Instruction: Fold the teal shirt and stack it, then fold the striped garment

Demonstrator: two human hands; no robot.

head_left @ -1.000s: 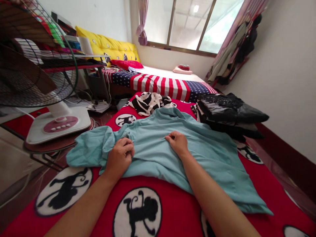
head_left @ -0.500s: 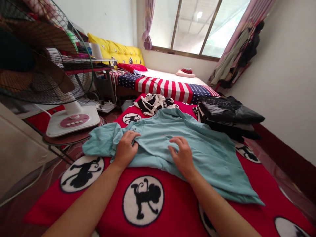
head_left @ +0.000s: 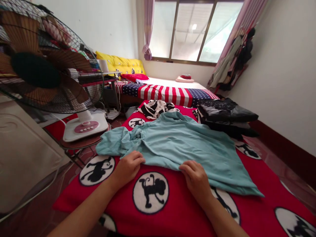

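At the far left stood an electric fan (head_left: 49,75) on a small round stand (head_left: 79,144), its white base close to the edge of the red monkey-print blanket (head_left: 172,214). The left sleeve (head_left: 111,144) of the teal shirt (head_left: 177,141) lay bunched toward this stand.

The left hand (head_left: 128,168) rested at the near hem of the shirt, knuckles up, with the fingers curled on the cloth edge. Its grip seemed closed on the hem, but the fingertips were hidden under the hand, so I cannot tell if cloth was really pinched. The right hand (head_left: 196,177) lay further right on the same hem, fingers bent down over the edge in a similar way, and its hold looked closed on the fabric too.

The shirt itself was spread flat across the middle of the blanket, collar pointing away toward a black-and-white garment (head_left: 156,108). To the right, a pile of folded dark clothes (head_left: 227,115) sat just beside the far right part of the shirt.

The risk I judged here: the thin fabric could slip from one hand, so the hem would rise unevenly and wrinkle. The bunched sleeve could also drag toward the stand and catch there.
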